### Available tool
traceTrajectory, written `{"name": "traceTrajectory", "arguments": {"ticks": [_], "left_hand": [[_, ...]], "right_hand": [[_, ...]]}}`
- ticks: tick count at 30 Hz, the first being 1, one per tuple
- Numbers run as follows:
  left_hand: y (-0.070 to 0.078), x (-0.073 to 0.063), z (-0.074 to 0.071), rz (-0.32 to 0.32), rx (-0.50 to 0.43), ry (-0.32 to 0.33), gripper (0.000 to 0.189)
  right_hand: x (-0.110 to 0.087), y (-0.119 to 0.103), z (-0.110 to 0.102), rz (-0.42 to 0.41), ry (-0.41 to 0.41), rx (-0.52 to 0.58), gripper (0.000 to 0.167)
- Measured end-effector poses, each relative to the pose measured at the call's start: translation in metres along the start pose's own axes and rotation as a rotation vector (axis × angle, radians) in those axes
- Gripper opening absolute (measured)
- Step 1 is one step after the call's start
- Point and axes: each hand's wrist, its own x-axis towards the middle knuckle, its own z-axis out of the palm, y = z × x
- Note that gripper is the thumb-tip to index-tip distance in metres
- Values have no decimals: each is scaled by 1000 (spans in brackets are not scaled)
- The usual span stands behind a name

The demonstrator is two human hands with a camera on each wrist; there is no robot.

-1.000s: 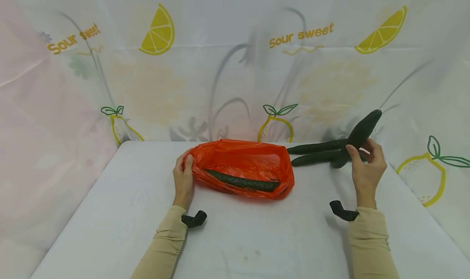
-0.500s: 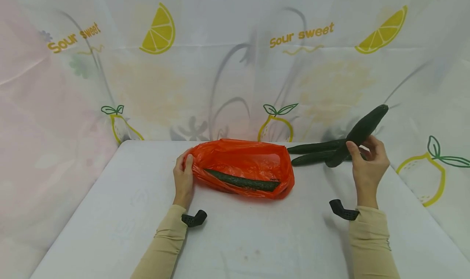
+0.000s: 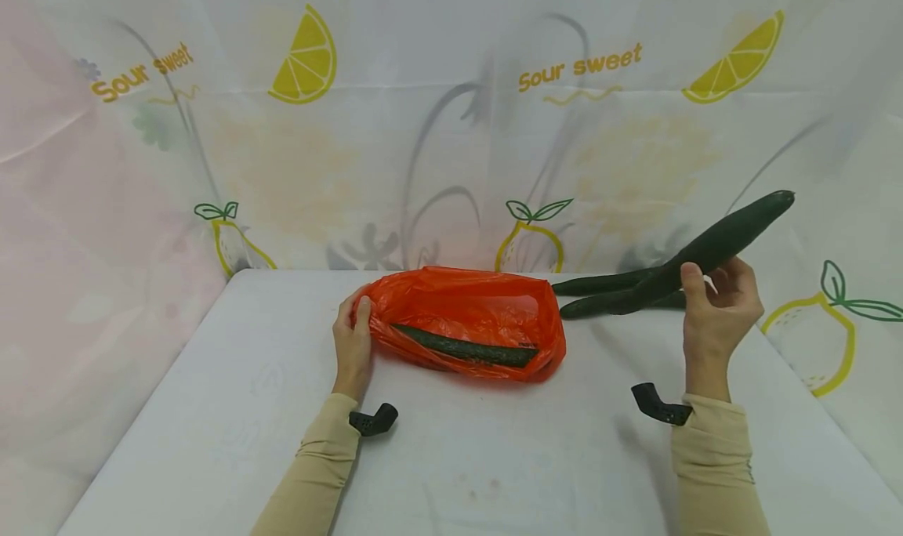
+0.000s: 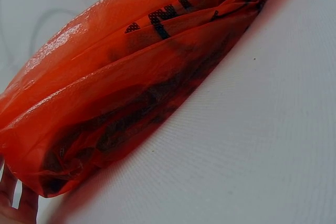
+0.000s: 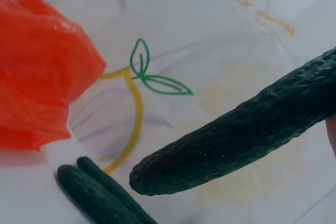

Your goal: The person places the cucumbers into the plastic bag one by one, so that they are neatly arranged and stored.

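In the head view, my right hand [image 3: 721, 309] pinches a dark green cucumber [image 3: 727, 238] by its middle, its right end tilted up. The right wrist view shows this cucumber [image 5: 231, 135] large, its blunt end toward the bag. Two more cucumbers [image 3: 600, 305] lie side by side on the table behind it, partly hidden by the held one. My left hand [image 3: 351, 336] grips the left edge of a red plastic bag [image 3: 466, 293], whose wide mouth faces up. One cucumber [image 3: 469, 348] lies inside along the near side; in the left wrist view it shows dimly through the film.
The white table [image 3: 529, 458] ends at a back edge just behind the bag and cucumbers. A white curtain [image 3: 437, 128] with lemon prints hangs directly behind and along both sides.
My right hand has shifted slightly right, turning the held cucumber from steep to flatter, its far end swinging right and up. My left hand and the bag have stayed put.
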Motion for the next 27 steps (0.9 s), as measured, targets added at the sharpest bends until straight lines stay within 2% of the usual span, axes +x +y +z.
{"name": "traceTrajectory", "arguments": {"ticks": [4, 13, 17, 23, 27], "left_hand": [[1, -1, 1, 10, 1, 10, 38], [1, 0, 0, 0, 24, 6, 37], [9, -2, -1, -25, 34, -14, 37], [29, -10, 0, -26, 53, -27, 38], [28, -10, 0, -26, 52, -24, 38]], "right_hand": [[1, -2, 5, 13, 27, 101, 37], [1, -11, 14, 34, 81, 210, 33], [1, -14, 16, 55, 97, 267, 31], [-1, -18, 21, 109, 109, 381, 26], [-3, -20, 24, 140, 113, 404, 26]]}}
